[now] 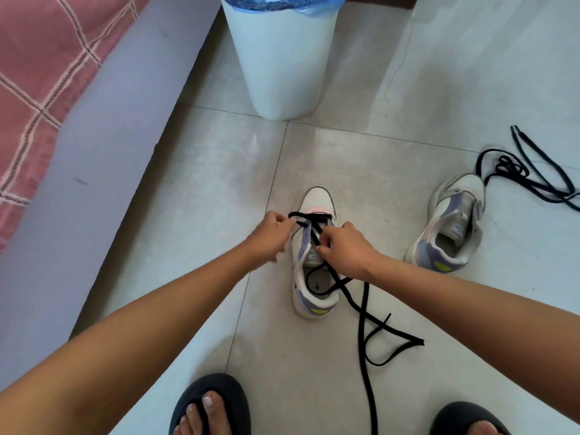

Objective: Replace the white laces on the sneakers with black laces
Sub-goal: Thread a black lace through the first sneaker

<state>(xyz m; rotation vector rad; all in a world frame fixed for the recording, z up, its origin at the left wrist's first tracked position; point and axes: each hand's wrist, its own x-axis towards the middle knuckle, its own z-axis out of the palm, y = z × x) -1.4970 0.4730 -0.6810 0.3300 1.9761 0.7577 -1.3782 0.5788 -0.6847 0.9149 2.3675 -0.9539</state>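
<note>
At frame centre, the near sneaker is being laced on the floor. The black lace is pinched by the right hand; the left hand, fingers curled, grips the eyelet edge. Slack should be drawn evenly, untwisted.

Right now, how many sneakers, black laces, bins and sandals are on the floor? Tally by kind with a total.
Sneakers: 2, the near sneaker and the far sneaker
Black laces: 2, the threaded lace and the loose lace
Bins: 1, the white bin
Sandals: 2, left sandal, right sandal
Total: 7
</note>
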